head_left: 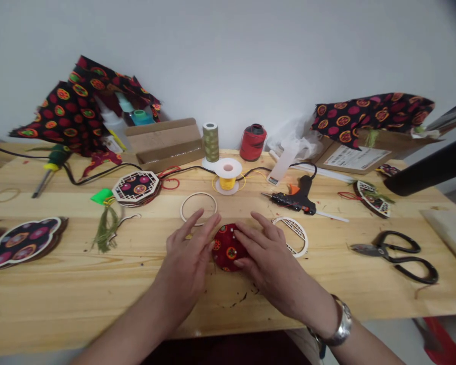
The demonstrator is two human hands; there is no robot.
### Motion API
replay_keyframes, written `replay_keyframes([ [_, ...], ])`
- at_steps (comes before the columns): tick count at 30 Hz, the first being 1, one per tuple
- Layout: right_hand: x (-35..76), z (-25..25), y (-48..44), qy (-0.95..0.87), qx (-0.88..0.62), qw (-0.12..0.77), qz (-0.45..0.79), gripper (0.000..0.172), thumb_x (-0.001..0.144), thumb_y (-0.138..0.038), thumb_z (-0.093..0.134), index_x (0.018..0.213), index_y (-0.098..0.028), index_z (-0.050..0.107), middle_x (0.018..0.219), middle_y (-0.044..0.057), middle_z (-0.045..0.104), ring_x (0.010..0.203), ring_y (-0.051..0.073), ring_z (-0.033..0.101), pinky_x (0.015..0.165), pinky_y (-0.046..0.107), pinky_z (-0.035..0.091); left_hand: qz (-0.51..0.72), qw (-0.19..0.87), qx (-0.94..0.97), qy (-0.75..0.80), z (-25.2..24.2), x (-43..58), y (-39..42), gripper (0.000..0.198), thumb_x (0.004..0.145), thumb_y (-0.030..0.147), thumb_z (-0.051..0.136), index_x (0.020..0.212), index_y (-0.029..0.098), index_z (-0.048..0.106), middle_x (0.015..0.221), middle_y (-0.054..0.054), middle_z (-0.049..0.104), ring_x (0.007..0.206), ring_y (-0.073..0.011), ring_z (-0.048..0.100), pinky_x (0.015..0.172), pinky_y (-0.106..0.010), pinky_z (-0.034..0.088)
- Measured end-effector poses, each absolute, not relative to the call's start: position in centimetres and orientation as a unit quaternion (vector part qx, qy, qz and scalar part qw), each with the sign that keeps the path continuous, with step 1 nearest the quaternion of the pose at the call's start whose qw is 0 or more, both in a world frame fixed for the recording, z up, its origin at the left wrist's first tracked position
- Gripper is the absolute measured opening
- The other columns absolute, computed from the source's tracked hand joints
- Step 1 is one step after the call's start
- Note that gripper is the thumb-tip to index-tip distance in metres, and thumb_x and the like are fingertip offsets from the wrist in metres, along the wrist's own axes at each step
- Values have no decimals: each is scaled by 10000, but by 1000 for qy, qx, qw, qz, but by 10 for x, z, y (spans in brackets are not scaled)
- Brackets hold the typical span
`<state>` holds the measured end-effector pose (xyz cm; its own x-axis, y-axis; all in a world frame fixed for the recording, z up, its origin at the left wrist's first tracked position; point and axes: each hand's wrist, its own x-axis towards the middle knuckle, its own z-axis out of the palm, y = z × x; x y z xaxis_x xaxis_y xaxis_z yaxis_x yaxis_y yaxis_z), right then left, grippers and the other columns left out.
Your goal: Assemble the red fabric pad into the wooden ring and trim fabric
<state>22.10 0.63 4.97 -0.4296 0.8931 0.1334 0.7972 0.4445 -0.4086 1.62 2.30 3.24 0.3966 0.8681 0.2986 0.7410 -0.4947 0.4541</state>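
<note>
A round red fabric-covered disc [225,252] with an orange-and-green print and small white dots lies at the table's front middle. My right hand [268,248] grips its right side, thumb low and fingers over the top. Along the disc's left edge, my left hand [190,248] rests with fingers stretched and slightly apart; whether its fingertips touch is hard to tell. Just behind my left hand is a thin pale wooden ring [181,207]. A white lattice-cut ring [303,234] sits right of my right hand, partly covered by it.
A black glue gun [294,200] and black-handled scissors [399,256] lie to the right. Thread spools, yellow [228,183], olive [210,142] and red [253,143], stand at the back. Left are an octagonal ornament [136,187], a green tassel [107,230] and a cardboard box [167,144].
</note>
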Motion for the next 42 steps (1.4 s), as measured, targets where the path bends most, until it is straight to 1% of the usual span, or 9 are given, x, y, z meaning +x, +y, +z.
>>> replay_keyframes([
  [5, 224, 46, 6, -831, -499, 220, 108, 358, 961, -168, 448, 1296, -109, 556, 1424, 112, 525, 1375, 349, 330, 1062, 593, 389, 310, 91, 818, 477, 37, 4, 22, 370, 959, 152, 404, 1311, 240, 472, 1340, -78, 571, 1312, -250, 433, 1060, -507, 387],
  [10, 221, 42, -2, -842, -486, 228, 60, 354, 974, -194, 435, 1295, -113, 559, 1398, 97, 557, 1351, 345, 376, 1024, 578, 432, 313, 56, 833, 453, 33, 2, 19, 207, 921, 147, 489, 1056, 222, 626, 1098, -70, 630, 1078, -277, 518, 888, -501, 468],
  [14, 215, 40, -12, -866, -455, 203, 49, 376, 1004, -246, 393, 1322, -102, 534, 1415, 91, 543, 1312, 284, 455, 1023, 507, 464, 312, 55, 836, 448, 32, 7, 16, 146, 901, 158, 543, 932, 218, 672, 900, -54, 636, 906, -264, 516, 779, -472, 466],
  [20, 210, 41, -14, -888, -428, 164, 40, 427, 1011, -305, 392, 1343, -68, 517, 1442, 107, 512, 1304, 270, 480, 1066, 481, 445, 284, 68, 844, 450, 29, 12, 17, 182, 898, 144, 543, 1003, 181, 688, 922, -85, 642, 912, -277, 504, 776, -474, 462],
  [30, 207, 35, -10, -890, -426, 151, 61, 449, 976, -339, 487, 1307, -43, 551, 1374, 123, 579, 1264, 302, 514, 1065, 500, 447, 266, 60, 846, 458, 27, 14, 16, 176, 904, 161, 533, 980, 201, 687, 946, -75, 671, 924, -278, 519, 807, -486, 455],
  [35, 212, 43, -9, -869, -436, 222, 77, 411, 992, -289, 434, 1303, -43, 543, 1374, 145, 573, 1277, 281, 499, 1047, 470, 471, 263, 76, 847, 455, 32, 12, 19, 201, 916, 177, 494, 974, 221, 681, 977, -71, 676, 940, -277, 534, 807, -473, 458],
  [37, 220, 46, -8, -832, -466, 290, 75, 407, 992, -247, 416, 1335, -44, 499, 1373, 162, 565, 1294, 249, 476, 1065, 438, 457, 265, 73, 845, 459, 36, 12, 20, 205, 917, 202, 504, 1058, 218, 651, 1029, -76, 683, 993, -283, 529, 842, -476, 456],
  [39, 229, 48, -6, -798, -503, 323, 75, 427, 982, -240, 435, 1361, -46, 456, 1361, 179, 564, 1316, 238, 446, 1079, 435, 440, 263, 65, 838, 474, 40, 15, 21, 296, 914, 251, 531, 1202, 196, 574, 1086, -96, 683, 1086, -299, 501, 876, -477, 452],
  [42, 238, 48, -6, -792, -531, 280, 115, 510, 966, -286, 473, 1423, -83, 370, 1414, 170, 512, 1390, 257, 345, 1084, 479, 425, 247, 70, 835, 487, 42, 22, 22, 490, 898, 303, 570, 1348, 173, 429, 1200, -123, 659, 1199, -316, 434, 928, -497, 430],
])
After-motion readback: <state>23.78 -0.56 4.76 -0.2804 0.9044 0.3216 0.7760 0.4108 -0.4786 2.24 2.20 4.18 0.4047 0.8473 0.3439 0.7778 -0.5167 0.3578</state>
